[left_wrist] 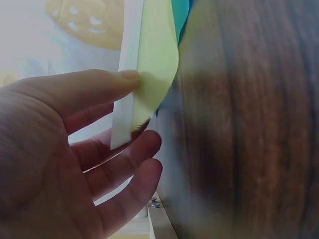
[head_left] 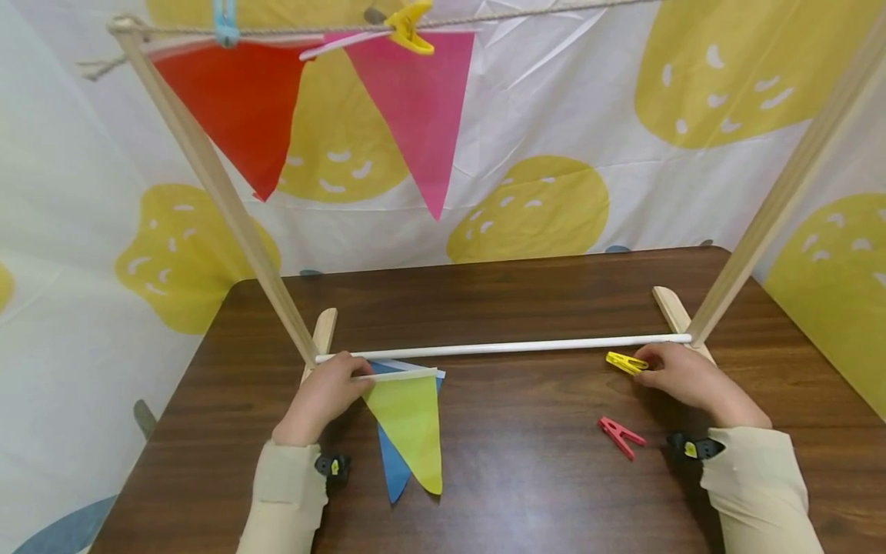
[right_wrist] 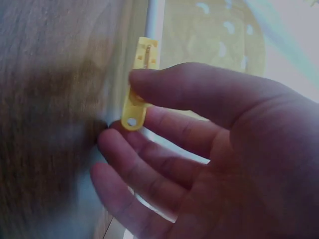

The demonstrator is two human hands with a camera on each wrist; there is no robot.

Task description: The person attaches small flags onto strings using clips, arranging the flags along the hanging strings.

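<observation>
My left hand pinches the white top strip of a yellow-green pennant near its left end, thumb in front and fingers behind. Under that pennant a blue pennant lies on the table, mostly covered. At the right, my right hand holds a yellow clothespin between thumb and fingers, just above the tabletop. In the right wrist view the thumb presses across the middle of the clothespin. A red clothespin lies on the table nearer to me.
A wooden frame with a left post, a right post and a white crossbar stands on the table. From its rope hang a red pennant and a pink pennant, beside blue and yellow clothespins.
</observation>
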